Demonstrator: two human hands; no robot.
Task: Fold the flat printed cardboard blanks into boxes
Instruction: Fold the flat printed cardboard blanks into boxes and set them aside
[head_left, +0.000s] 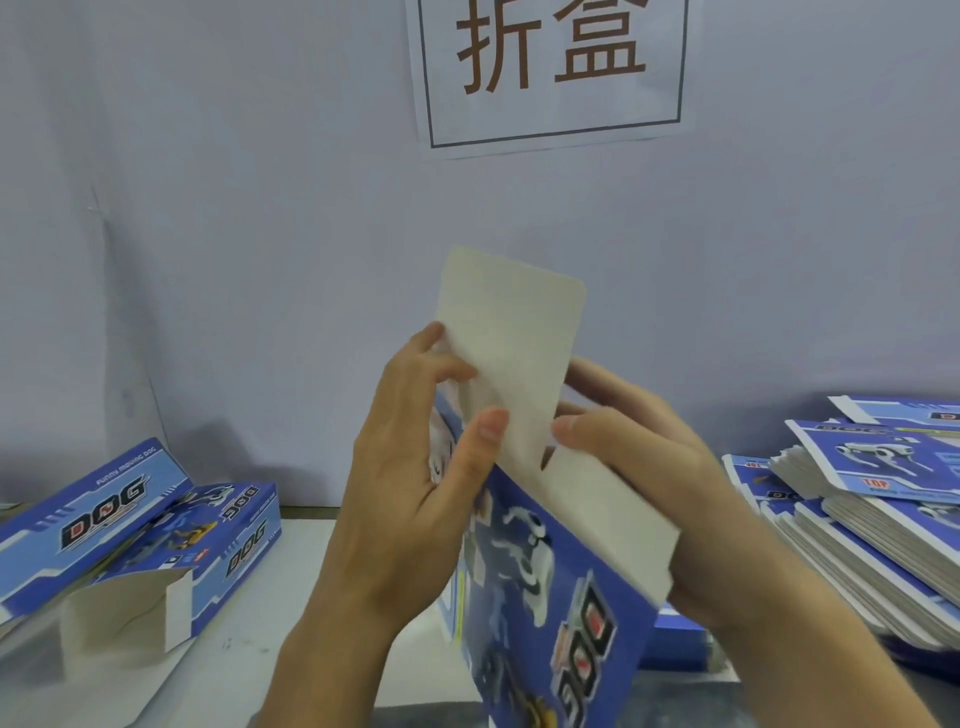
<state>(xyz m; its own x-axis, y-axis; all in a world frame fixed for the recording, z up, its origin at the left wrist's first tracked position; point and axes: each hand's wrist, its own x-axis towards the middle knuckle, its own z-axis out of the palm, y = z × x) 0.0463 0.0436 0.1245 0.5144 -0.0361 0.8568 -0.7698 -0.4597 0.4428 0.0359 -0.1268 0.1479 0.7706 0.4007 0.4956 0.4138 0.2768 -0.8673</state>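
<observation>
A pale wall (260, 208) fills the background and carries a white paper sign (550, 73) with two large brown characters inside a dark frame. Below it runs the desk (249, 670), light grey. At the right edge of the desk lies a stack of flat blanks (872, 514), blue printed faces up, fanned unevenly. At the left edge lie two folded boxes (130, 535), blue with "DOG" lettering, the nearer one with an open end flap. At centre, above the desk, the blue box in work (550, 582) is held tilted, its unprinted top flap (509, 343) standing up. The left hand (410, 483) holds the box's left side, thumb pressed on the flap's inner face. The right hand (649, 467) grips the right side panel, thumb at the flap slit.
</observation>
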